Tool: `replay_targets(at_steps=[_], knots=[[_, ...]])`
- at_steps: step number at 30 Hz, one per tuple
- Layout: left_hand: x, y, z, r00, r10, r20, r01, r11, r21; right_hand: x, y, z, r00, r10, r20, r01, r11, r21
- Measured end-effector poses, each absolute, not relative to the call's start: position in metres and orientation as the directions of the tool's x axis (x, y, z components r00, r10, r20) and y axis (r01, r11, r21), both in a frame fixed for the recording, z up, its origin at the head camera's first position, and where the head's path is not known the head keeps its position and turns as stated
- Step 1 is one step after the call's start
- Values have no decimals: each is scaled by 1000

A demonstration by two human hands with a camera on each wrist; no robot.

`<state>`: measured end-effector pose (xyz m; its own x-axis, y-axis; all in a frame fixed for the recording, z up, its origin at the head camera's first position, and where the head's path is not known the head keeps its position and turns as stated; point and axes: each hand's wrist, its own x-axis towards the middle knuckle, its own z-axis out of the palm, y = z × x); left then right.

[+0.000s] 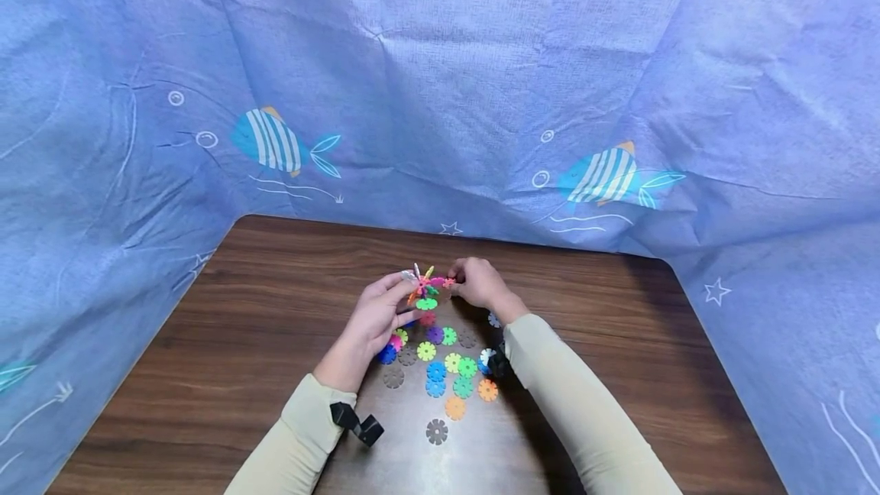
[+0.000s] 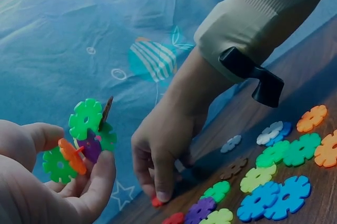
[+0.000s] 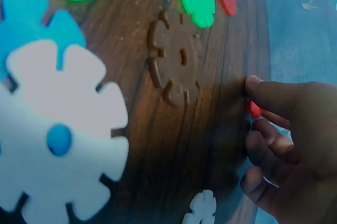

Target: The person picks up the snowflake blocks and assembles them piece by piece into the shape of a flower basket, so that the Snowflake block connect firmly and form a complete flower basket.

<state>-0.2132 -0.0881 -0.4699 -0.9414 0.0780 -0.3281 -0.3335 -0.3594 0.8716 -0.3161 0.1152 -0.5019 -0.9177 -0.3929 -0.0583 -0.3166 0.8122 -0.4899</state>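
Note:
My left hand point(image 1: 376, 313) holds a cluster of interlocking notched plastic discs point(image 2: 87, 120) between thumb and fingers. Green, orange, purple and brown discs stick out of it at different angles. Just to the right of the cluster, my right hand point(image 1: 481, 283) pinches a small red disc point(image 3: 255, 110), mostly covered by the thumb and fingertips. In the head view this red disc is right beside a pink disc of the cluster. Below both hands, loose notched discs lie on the table, among them a brown one point(image 3: 176, 58) and a white one point(image 3: 87, 103) overlapping a blue one.
Several more loose discs are spread toward the front of the dark wooden table point(image 1: 227, 373), including a blue one point(image 1: 436, 370), an orange one point(image 1: 455, 407) and a grey-brown one point(image 1: 436, 431). A blue fish-print cloth point(image 1: 447, 98) hangs around the table's back and sides.

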Motion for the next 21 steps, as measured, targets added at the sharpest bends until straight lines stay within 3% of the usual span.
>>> replay_targets(at_steps=[6,13,21], knots=[[-213,-88,-473,-945,92,-314,-327,-311,892,-315,124,-496,-920,-392,-12,-291,702,-650],[-213,-86,-476,-946,97,-309,-324,-309,894,-296,139,-479,-966,-245,87,-180,389,-903],[-213,-84,-480,-948,101,-301,-318,-311,896,-258,146,-478,-970,-192,149,-177,139,-974]])
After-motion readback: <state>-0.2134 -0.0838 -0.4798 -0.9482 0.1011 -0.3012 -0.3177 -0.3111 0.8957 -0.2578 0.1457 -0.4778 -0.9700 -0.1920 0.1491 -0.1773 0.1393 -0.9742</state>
